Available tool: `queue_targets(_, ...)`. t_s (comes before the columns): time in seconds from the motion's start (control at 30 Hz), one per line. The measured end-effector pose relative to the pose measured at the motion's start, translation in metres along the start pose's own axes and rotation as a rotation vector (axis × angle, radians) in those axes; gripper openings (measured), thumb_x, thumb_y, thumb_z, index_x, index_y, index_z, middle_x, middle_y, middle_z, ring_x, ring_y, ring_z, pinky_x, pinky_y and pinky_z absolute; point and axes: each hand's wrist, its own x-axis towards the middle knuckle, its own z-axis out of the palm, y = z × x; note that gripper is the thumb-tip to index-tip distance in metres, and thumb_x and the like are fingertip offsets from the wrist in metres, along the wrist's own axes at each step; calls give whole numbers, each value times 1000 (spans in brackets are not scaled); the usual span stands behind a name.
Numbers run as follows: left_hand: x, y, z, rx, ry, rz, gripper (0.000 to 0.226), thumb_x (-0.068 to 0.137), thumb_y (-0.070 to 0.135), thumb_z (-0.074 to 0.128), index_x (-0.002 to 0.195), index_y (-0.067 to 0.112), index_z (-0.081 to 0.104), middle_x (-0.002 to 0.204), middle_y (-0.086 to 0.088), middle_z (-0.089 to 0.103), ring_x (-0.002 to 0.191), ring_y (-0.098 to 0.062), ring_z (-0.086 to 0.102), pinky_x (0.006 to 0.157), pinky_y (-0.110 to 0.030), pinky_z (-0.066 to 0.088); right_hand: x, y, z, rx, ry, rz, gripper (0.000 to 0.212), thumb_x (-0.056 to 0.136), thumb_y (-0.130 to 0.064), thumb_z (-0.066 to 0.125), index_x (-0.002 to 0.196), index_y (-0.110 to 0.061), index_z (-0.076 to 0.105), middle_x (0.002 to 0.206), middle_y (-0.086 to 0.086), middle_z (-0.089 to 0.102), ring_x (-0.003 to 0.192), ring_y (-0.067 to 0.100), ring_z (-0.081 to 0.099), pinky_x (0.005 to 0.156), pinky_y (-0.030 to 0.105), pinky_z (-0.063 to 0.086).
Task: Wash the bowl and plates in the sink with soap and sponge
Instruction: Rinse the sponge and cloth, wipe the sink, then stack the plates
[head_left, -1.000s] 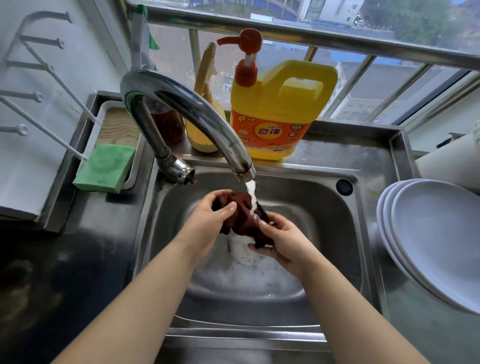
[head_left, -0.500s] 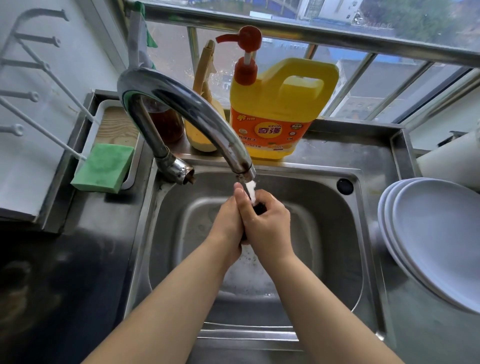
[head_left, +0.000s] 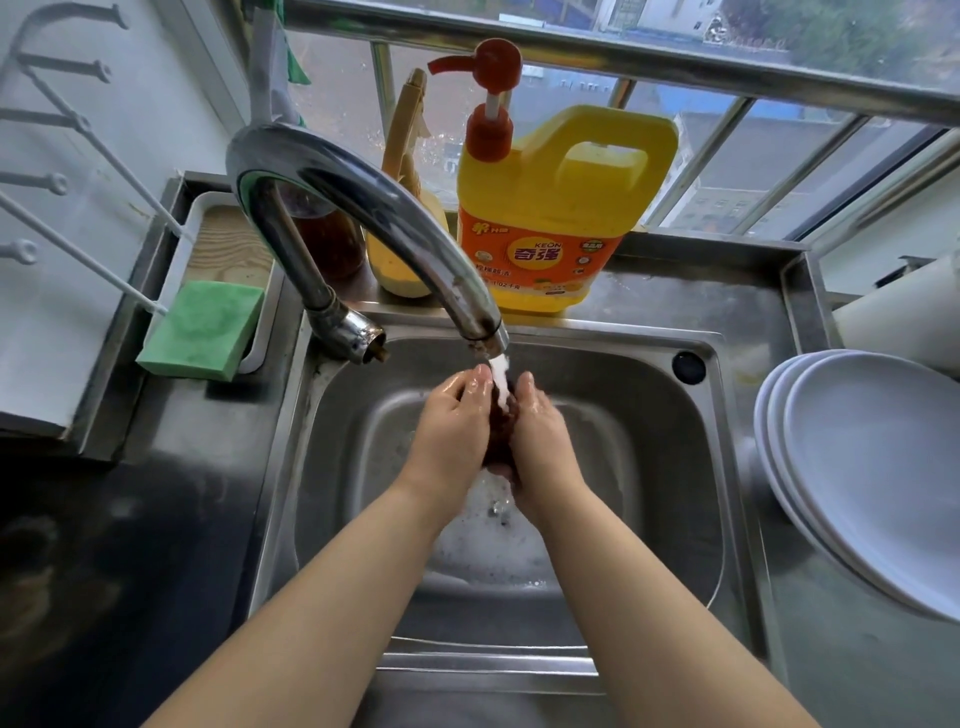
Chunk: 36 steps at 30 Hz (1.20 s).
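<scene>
Over the steel sink (head_left: 644, 415), my left hand (head_left: 447, 436) and my right hand (head_left: 545, 441) press together around a dark red cloth (head_left: 500, 431), which shows only in the gap between the palms. Water runs from the tap (head_left: 363, 208) onto the cloth. Foam lies on the sink bottom below the hands. A stack of white plates (head_left: 872, 467) leans at the right of the sink. The yellow soap jug (head_left: 561, 208) with a red pump stands behind the sink. A green sponge (head_left: 202, 330) lies in a white tray (head_left: 176, 270) at the left.
A brown jar (head_left: 332, 239) and a yellow spray bottle (head_left: 405, 208) stand behind the tap by the window bars. A white wire rack (head_left: 62, 182) hangs on the left wall. A dark counter (head_left: 104, 571) lies left of the sink.
A second ago the hands held the cloth spread open under the water. They closed tight together around it, and now the palms have parted slightly so the cloth shows between them.
</scene>
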Motion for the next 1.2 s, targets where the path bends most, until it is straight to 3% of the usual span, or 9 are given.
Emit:
queue_targets(0.07, 2, 1, -6, 8, -21, 18, 29, 101, 21, 40, 80, 29, 59, 79, 5, 66, 81, -16, 65, 68, -30, 52, 1, 11, -12, -9, -61, 178, 59, 96, -60, 33, 101, -11, 66, 85, 13, 67, 63, 22, 60, 53, 30, 48)
queue_targets(0.17, 12, -2, -24, 59, -87, 19, 14, 98, 22, 49, 105, 32, 56, 103, 1, 67, 96, -13, 67, 79, -28, 54, -5, 25, -28, 59, -267, 274, 56, 91, -57, 47, 116, -11, 65, 102, 12, 68, 92, 25, 64, 76, 44, 56)
queue_targets(0.33, 16, -18, -39, 85, -126, -104, 18, 97, 15, 53, 107, 27, 61, 111, -11, 66, 96, -20, 67, 76, -31, 56, 1, 9, -34, 40, -112, -2, 20, 99, -9, 47, 115, -11, 59, 105, 13, 66, 93, 26, 64, 87, 49, 53)
queue_targets(0.47, 8, -19, -27, -111, -202, -330, 37, 102, 42, 32, 115, 23, 61, 108, -6, 68, 95, -21, 64, 65, -37, 54, -7, -4, -22, -212, -63, -220, 14, 95, -17, 50, 96, -21, 64, 91, 2, 67, 86, 18, 62, 75, 36, 51)
queue_targets(0.57, 4, -9, -13, -135, -176, -378, 57, 98, 58, 26, 95, 21, 68, 81, -3, 70, 69, -18, 59, 52, -27, 44, -22, -6, -8, -366, -49, -369, 27, 89, -39, 61, 79, -15, 58, 72, -2, 61, 69, 10, 57, 63, 23, 47)
queue_targets(0.7, 7, -10, -1, -15, -102, -327, 60, 92, 63, 35, 57, 28, 69, 65, 3, 65, 77, -25, 55, 67, -37, 39, -26, -6, 3, -447, 41, -491, 48, 84, -55, 62, 68, -10, 55, 62, 2, 61, 62, 15, 60, 59, 29, 49)
queue_targets(0.83, 8, -10, 0, -13, -75, -245, 57, 94, 59, 38, 53, 24, 59, 48, 8, 52, 47, -13, 42, 46, -23, 28, -24, -11, 8, -377, 40, -462, 42, 87, -46, 62, 58, -17, 53, 56, 0, 58, 53, 12, 57, 49, 25, 45)
queue_targets(1.0, 5, -9, 1, -5, -38, -64, 39, 102, 31, 40, 76, 12, 62, 49, 6, 56, 37, -5, 46, 35, -14, 30, -13, -6, 7, -343, 41, -402, 28, 96, -36, 49, 77, -21, 62, 81, 6, 67, 81, 23, 65, 72, 36, 52)
queue_targets(1.2, 5, -15, -6, 210, 16, 84, 35, 99, 26, 43, 70, 18, 62, 64, -4, 62, 60, -21, 60, 49, -26, 42, -5, -9, 0, -170, -117, -13, 32, 100, -39, 43, 92, -12, 58, 63, 6, 56, 40, 14, 47, 40, 25, 33)
